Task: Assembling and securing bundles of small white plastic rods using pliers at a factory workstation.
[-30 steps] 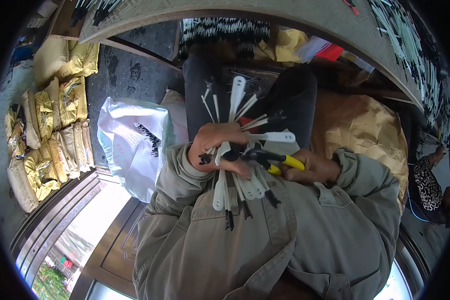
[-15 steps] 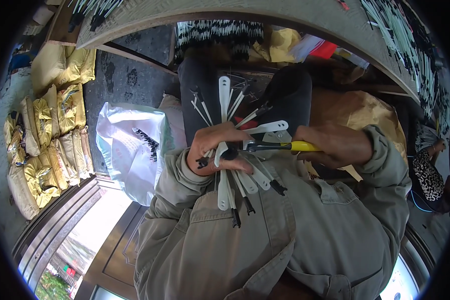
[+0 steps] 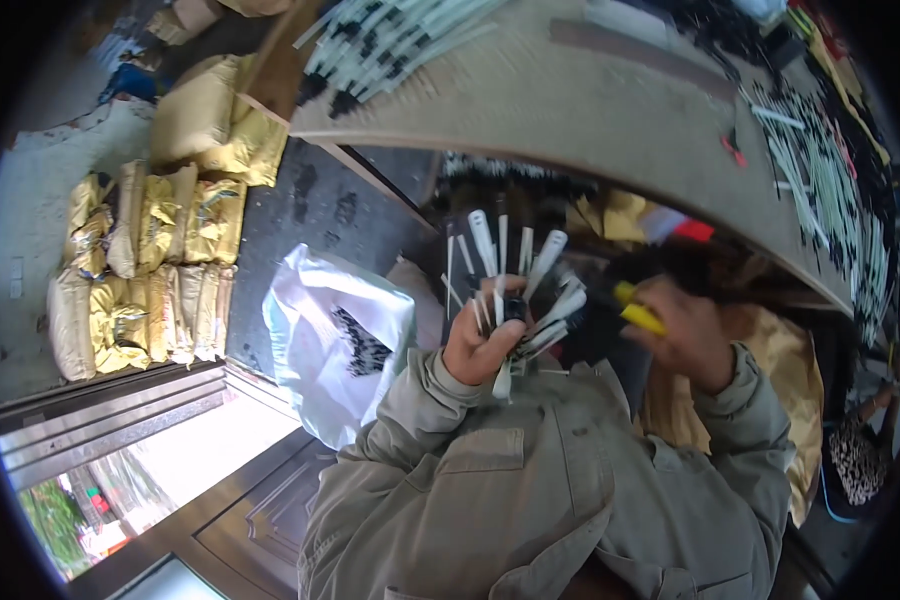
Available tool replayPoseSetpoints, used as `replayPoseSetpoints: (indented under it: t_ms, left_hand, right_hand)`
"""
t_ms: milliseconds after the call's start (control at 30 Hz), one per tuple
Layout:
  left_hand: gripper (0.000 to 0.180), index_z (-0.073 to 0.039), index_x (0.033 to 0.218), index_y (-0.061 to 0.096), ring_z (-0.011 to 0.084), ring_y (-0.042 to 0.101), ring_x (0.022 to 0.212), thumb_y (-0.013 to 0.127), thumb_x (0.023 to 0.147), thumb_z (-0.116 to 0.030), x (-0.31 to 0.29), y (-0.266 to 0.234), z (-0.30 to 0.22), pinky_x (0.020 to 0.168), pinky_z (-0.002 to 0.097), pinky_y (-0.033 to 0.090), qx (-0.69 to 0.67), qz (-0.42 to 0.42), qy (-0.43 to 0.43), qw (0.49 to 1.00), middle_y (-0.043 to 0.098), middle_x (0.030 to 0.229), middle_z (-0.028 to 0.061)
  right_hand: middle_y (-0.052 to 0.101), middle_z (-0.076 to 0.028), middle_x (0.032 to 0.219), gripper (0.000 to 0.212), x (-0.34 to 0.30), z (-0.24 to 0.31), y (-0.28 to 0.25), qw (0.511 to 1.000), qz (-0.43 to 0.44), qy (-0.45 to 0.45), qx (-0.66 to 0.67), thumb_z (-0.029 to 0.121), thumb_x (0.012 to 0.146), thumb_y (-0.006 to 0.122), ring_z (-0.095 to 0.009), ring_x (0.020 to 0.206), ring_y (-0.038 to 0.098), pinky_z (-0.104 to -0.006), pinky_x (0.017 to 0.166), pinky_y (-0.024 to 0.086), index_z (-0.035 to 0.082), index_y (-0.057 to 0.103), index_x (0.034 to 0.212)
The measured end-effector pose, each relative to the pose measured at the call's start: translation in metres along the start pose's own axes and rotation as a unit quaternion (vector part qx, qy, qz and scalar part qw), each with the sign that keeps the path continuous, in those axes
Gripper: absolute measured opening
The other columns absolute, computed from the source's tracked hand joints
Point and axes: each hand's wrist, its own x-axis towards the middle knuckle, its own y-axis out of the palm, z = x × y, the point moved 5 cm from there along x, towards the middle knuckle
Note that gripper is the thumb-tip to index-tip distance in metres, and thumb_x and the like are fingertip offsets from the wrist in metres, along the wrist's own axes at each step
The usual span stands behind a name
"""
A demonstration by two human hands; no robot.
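My left hand [image 3: 475, 345] is closed around the black middle of a radiating piece with white flat arms and thin rods [image 3: 542, 265]. The arms fan out upward and to the right, some with holes at their ends. Its palm side and lower part are partly hidden by my fingers. To the right, my right hand [image 3: 685, 330] grips a yellow-handled tool [image 3: 642, 312], apart from the piece. Motion smears the tool and this hand, so the tool's head cannot be made out.
Ahead stands a grey worktable [image 3: 530, 95] bearing bundles of white rods with black tips [image 3: 390, 45] and a loose pile of rods [image 3: 820, 170]. A white sack with black pieces [image 3: 335, 330] stands left. Yellow bags [image 3: 155, 230] line the far left. A person [image 3: 860, 460] sits far right.
My right hand has swung the yellow-handled tool up and away to the right from the radiating piece. My left hand has tilted the piece. The whole view has shifted, showing more of the table.
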Motion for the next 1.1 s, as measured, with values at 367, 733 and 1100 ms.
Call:
replayPoseSetpoints:
  t_ms: [367, 733, 1100]
  left_hand:
    - [0.018, 0.003, 0.099, 0.056, 0.0114, 0.055, 0.062, 0.050, 0.087, -0.010, 0.103, -0.132, -0.224, 0.057, 0.0228, 0.044, 0.362, -0.291, 0.173, 0.869, 0.061, 0.077, 0.0074]
    - [0.070, 0.003, 0.120, 0.045, 0.0396, 0.054, 0.102, 0.062, 0.076, -0.048, 0.368, -0.057, -0.140, 0.086, 0.0398, 0.043, 0.661, -0.135, 0.100, 0.731, 0.056, 0.109, 0.0269]
    - [0.033, 0.003, 0.110, 0.054, 0.0216, 0.055, 0.102, 0.060, 0.083, -0.015, 0.349, -0.004, -0.088, 0.089, 0.0309, 0.041, 0.489, 0.096, 0.299, 0.814, 0.057, 0.106, 0.0149]
  right_hand:
    - [0.054, -0.009, 0.093, 0.031, 0.021, -0.139, -0.085, 0.926, -0.234, 0.140, -0.261, 0.024, 0.076, 0.064, -0.031, 0.082, 0.057, -0.0396, 0.064, 0.047, 0.009, 0.050, 0.099]
    - [0.055, -0.007, 0.097, 0.038, 0.025, -0.143, -0.094, 0.909, -0.309, 0.133, -0.246, 0.031, 0.068, 0.069, -0.026, 0.086, 0.056, -0.0347, 0.069, 0.047, 0.011, 0.055, 0.097]
    - [0.052, -0.006, 0.095, 0.034, 0.014, -0.157, -0.089, 0.925, -0.258, 0.107, -0.257, 0.038, 0.072, 0.064, -0.020, 0.088, 0.055, -0.0299, 0.069, 0.046, 0.013, 0.053, 0.091]
